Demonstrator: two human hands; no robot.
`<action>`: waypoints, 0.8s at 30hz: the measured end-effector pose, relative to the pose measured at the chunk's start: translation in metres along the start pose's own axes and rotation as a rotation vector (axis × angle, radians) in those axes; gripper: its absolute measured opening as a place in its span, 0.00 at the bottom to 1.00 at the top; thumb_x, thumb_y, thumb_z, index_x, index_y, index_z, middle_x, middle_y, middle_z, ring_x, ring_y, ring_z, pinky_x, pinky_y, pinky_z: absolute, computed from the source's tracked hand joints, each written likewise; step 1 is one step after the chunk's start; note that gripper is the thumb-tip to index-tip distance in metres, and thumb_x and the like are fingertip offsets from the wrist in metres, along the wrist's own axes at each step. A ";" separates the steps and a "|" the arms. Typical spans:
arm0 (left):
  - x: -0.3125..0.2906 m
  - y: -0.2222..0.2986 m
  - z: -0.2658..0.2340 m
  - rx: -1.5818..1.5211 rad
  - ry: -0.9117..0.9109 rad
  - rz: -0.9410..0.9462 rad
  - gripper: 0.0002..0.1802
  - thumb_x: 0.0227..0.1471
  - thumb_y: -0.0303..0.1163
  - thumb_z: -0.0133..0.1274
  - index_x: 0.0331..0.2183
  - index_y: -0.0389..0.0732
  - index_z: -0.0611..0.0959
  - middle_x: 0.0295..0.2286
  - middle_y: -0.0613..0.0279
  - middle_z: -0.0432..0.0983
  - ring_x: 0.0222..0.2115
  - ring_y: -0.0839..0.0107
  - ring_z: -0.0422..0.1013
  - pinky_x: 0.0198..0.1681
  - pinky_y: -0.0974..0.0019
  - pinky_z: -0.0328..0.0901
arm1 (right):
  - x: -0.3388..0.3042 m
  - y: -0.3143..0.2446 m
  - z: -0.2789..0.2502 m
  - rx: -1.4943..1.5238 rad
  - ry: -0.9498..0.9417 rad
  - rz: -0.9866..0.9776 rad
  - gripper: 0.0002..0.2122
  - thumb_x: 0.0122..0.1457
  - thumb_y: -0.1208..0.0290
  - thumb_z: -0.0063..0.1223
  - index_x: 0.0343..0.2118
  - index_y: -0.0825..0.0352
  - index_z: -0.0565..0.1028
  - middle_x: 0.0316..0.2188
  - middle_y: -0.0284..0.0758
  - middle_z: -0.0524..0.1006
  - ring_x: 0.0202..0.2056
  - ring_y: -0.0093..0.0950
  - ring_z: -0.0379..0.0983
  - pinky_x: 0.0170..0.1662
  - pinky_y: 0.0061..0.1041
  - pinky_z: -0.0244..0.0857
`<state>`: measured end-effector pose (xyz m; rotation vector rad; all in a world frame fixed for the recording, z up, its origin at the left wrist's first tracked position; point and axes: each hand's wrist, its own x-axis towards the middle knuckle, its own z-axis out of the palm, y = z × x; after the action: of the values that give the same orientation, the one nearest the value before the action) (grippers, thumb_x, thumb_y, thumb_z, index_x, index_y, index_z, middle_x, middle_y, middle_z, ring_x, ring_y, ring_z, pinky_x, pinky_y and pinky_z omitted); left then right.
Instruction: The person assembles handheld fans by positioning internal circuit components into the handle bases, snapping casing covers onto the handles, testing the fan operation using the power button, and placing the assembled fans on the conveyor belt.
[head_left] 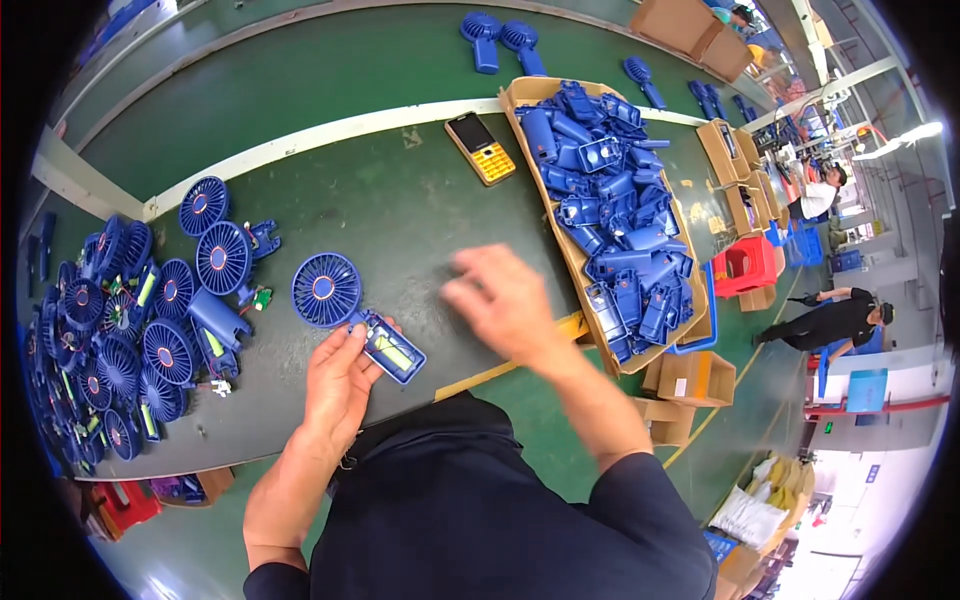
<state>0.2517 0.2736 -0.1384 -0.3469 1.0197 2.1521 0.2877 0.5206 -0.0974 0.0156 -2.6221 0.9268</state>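
Note:
My left hand [340, 375] grips a blue handheld fan [327, 290] by its handle, over the near part of the work table. The handle casing [397, 350] is uncovered, and a yellow-green battery cell shows inside it. To the right of the fan, my right hand [500, 305] hovers above the tabletop, slightly blurred by motion. Its fingers look apart, and I see nothing in them. Right of that hand stands a cardboard tray [545, 215] heaped with blue plastic handle shells [615, 200].
Many blue fan heads [120, 365], some with batteries and wires, pile up at the left. A yellow-and-black keypad phone [480, 148] lies behind my right hand. Finished-looking fans [483, 42] rest on the green surface beyond the white rail. Boxes [690, 380] and people are farther right.

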 end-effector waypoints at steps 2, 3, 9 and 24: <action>-0.001 0.001 0.003 -0.010 -0.005 0.005 0.16 0.67 0.32 0.48 0.50 0.31 0.75 0.48 0.46 0.79 0.50 0.55 0.76 0.56 0.52 0.72 | 0.013 0.043 -0.036 -0.294 0.175 -0.098 0.11 0.55 0.77 0.61 0.42 0.70 0.78 0.36 0.44 0.79 0.37 0.44 0.77 0.42 0.38 0.73; 0.000 0.000 0.003 -0.010 -0.006 0.003 0.16 0.67 0.32 0.48 0.50 0.31 0.75 0.48 0.45 0.79 0.50 0.55 0.76 0.56 0.52 0.72 | 0.017 0.064 -0.053 -0.444 0.185 -0.045 0.11 0.56 0.79 0.58 0.43 0.69 0.78 0.36 0.44 0.79 0.38 0.45 0.77 0.43 0.39 0.73; 0.001 0.002 0.004 -0.022 -0.009 0.000 0.15 0.67 0.32 0.48 0.49 0.31 0.75 0.48 0.44 0.78 0.51 0.54 0.76 0.56 0.52 0.72 | 0.014 0.117 -0.089 -0.781 -0.061 0.191 0.22 0.51 0.84 0.52 0.51 0.66 0.76 0.41 0.40 0.79 0.43 0.42 0.75 0.47 0.40 0.73; 0.001 -0.001 0.005 -0.113 0.021 -0.020 0.13 0.67 0.31 0.49 0.48 0.32 0.77 0.47 0.46 0.79 0.50 0.59 0.77 0.58 0.54 0.70 | 0.001 -0.013 -0.047 0.135 -0.278 0.055 0.14 0.54 0.80 0.61 0.45 0.73 0.78 0.33 0.39 0.76 0.35 0.32 0.74 0.41 0.28 0.68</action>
<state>0.2522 0.2781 -0.1362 -0.4328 0.9044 2.1981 0.3042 0.5393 -0.0550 0.1141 -2.8169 1.1970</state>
